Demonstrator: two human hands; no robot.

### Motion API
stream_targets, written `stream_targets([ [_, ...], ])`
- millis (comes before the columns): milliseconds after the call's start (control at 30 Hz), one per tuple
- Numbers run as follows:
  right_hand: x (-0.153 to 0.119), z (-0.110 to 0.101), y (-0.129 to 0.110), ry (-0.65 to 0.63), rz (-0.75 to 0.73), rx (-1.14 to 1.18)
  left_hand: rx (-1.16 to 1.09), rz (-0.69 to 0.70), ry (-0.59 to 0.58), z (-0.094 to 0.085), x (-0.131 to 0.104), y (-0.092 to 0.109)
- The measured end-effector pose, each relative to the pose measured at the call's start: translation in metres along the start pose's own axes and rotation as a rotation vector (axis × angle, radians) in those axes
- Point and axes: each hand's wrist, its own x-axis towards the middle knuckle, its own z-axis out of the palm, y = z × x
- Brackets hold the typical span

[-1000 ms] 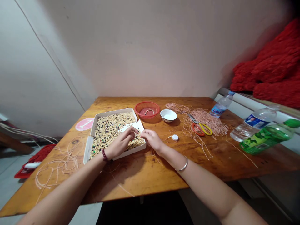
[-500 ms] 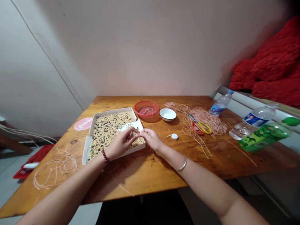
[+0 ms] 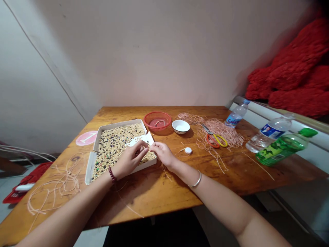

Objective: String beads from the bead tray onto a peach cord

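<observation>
"What's the biggest thing in front of you?"

"The table (image 3: 154,197). On it, to my left, sits the tray (image 3: 89,168), its long axis running away from me, with one broken-open corner toward the far right. The basket (image 3: 157,129) is just beyond that corner."

"And your hands?"

"My left hand (image 3: 128,159) is over the tray's near right part, palm down, thumb and forefinger curled close together. I can't tell whether they have anything between them. My right hand (image 3: 164,154) is just outside the tray's right side, its thumb and forefinger closed in a pinch at the rim, tips pointing left, facing the left ones with barely a gap."

"On what?"

"The cord (image 3: 167,174), I judge, though my fingers hide the end. The loose length drops from under that hand and slants across the wood toward me and a little to the right."

"Where are the beads (image 3: 115,137)?"

"Spread through the tray, left of my right hand, under and beyond my left. So the left is nearer to them, and the right is on the cord's side"
</observation>
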Motion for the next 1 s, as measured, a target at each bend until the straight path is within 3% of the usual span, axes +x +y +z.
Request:
stream_targets([
  [167,0.001,0.001,-0.001,0.018,-0.021,-0.034,0.001,-0.002,-0.017,0.000,0.001,0.001],
  [300,0.001,-0.004,-0.007,0.084,0.056,0.046,0.067,-0.027,0.042,-0.004,0.001,-0.002],
  [600,-0.001,-0.010,-0.017,0.077,0.152,0.186,0.110,-0.042,0.072,-0.008,0.001,-0.010],
  [1000,0.003,-0.012,-0.006,0.153,0.004,-0.096,0.098,-0.048,0.095,-0.008,0.002,-0.011],
])
